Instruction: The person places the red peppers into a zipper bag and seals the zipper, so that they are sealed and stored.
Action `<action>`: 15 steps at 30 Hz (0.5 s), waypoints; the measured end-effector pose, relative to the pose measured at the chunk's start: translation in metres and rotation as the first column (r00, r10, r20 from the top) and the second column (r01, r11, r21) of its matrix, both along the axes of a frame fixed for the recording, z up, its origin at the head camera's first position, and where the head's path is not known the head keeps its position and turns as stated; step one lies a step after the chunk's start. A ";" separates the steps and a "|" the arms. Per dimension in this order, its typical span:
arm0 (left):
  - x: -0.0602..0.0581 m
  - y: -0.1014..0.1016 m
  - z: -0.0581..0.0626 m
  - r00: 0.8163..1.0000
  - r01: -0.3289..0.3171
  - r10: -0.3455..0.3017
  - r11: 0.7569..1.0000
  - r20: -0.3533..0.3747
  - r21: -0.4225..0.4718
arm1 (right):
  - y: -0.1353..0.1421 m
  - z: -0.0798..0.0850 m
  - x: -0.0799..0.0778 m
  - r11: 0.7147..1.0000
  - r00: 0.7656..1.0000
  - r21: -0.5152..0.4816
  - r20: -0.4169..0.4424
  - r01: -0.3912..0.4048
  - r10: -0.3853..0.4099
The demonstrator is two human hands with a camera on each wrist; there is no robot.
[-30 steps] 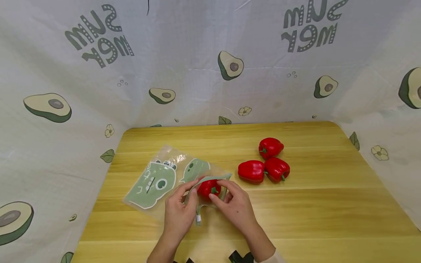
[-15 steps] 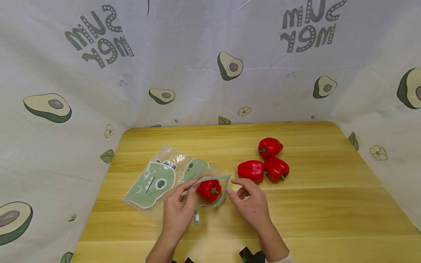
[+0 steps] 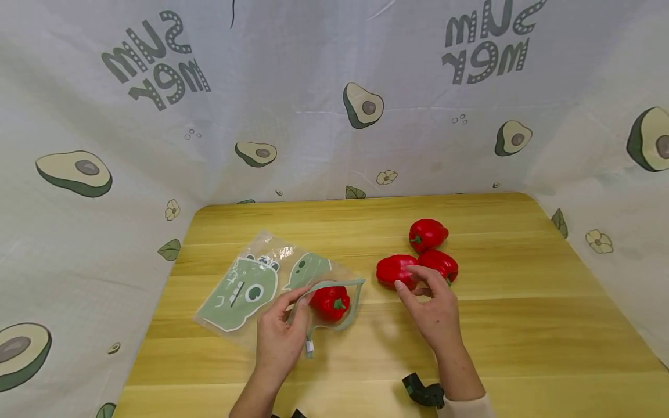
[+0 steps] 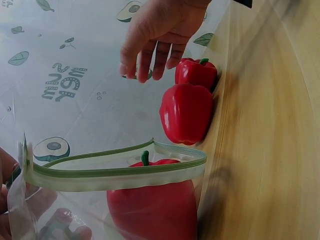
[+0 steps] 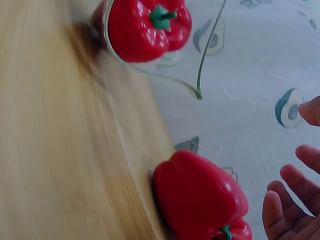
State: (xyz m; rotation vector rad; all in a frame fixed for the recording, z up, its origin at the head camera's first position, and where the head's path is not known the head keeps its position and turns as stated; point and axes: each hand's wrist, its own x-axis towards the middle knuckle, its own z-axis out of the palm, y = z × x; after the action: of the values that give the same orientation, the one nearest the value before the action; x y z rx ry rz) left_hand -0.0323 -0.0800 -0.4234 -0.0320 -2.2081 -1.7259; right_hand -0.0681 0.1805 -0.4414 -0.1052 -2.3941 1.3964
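A clear zip bag (image 3: 240, 297) with green cartoon prints lies on the table, its green-edged mouth held up. Inside that mouth sits a red bell pepper (image 3: 330, 304), stem facing outward. My left hand (image 3: 278, 343) pinches the near-left rim of the bag between thumb and fingers. My right hand (image 3: 435, 313) hovers over another red bell pepper (image 3: 392, 270), fingers spread and holding nothing; the left wrist view shows a gap between them. Close behind lie a second loose pepper (image 3: 441, 262) and a third loose pepper (image 3: 428, 234).
The wooden table (image 3: 528, 325) ends at a white cloth (image 3: 308, 69) printed with avocados, which hangs behind and at both sides. A black wrist-worn piece (image 3: 424, 392) shows by the right wrist.
My right hand has let go of the bag's mouth and moved right to the loose peppers. My left hand keeps its pinch on the rim; the pepper stays inside.
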 end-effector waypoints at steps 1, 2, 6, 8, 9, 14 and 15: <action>0.000 0.000 0.000 1.000 0.000 0.000 1.000 0.001 0.001 | 0.003 0.000 -0.001 1.000 1.000 0.004 0.019 0.008 -0.009; 0.000 0.000 0.000 1.000 0.000 0.000 1.000 0.001 0.000 | 0.005 -0.001 -0.002 1.000 0.999 0.008 0.038 0.016 -0.016; 0.000 -0.001 -0.001 1.000 -0.002 0.002 1.000 0.002 -0.006 | 0.014 -0.004 -0.006 0.999 0.994 0.017 0.103 0.030 -0.032; 0.000 -0.001 -0.001 1.000 -0.003 0.003 1.000 0.005 -0.006 | 0.017 -0.005 -0.008 0.999 0.992 0.012 0.125 0.031 -0.032; 0.000 -0.001 -0.001 1.000 -0.001 0.002 1.000 0.007 -0.003 | 0.018 -0.006 -0.009 1.000 0.990 0.008 0.134 0.029 -0.030; 0.001 0.000 0.000 1.000 0.002 -0.002 1.000 0.013 0.003 | 0.021 -0.010 -0.012 0.999 0.985 0.038 0.175 -0.008 0.001; 0.001 0.000 0.000 1.000 0.003 -0.003 1.000 0.013 0.002 | 0.022 -0.011 -0.013 0.999 0.983 0.046 0.183 -0.021 0.013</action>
State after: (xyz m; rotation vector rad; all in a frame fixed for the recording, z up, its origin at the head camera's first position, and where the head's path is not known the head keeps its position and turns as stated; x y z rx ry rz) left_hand -0.0316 -0.0803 -0.4238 -0.0237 -2.2167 -1.7338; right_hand -0.0809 0.2022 -0.4520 -0.2096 -2.5814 1.3900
